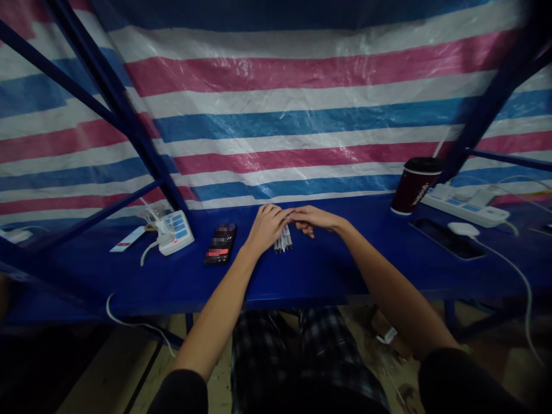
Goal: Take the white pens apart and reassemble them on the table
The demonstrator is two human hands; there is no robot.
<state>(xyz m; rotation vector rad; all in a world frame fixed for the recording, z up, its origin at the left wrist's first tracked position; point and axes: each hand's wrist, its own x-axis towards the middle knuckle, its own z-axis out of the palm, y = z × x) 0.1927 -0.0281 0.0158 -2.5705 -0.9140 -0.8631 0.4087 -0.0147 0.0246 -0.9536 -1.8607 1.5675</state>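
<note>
Head view: left hand (268, 227) partly covers grey pens (283, 241) on the blue counter (310, 276), right hand (317, 219) beside it; can't tell if either grips.

Slim pens (283, 240), several: pale grey, dark near ends; lie side by side on worktop (302, 279), far ends hidden.

In the centre of the frame, the left hand (268, 224) is over a row of slim, pen-like sticks (283, 242) on the blue bench (310, 276). Its fingers meet those of the right hand (317, 217); whether they hold something is hidden. Left of the centre lies a dark phone (220, 245), near a white socket block (176, 233). At the right, a dark red cup (414, 187) stands upright with a straw. A striped sheet (276, 123) fills the upper part.
</note>
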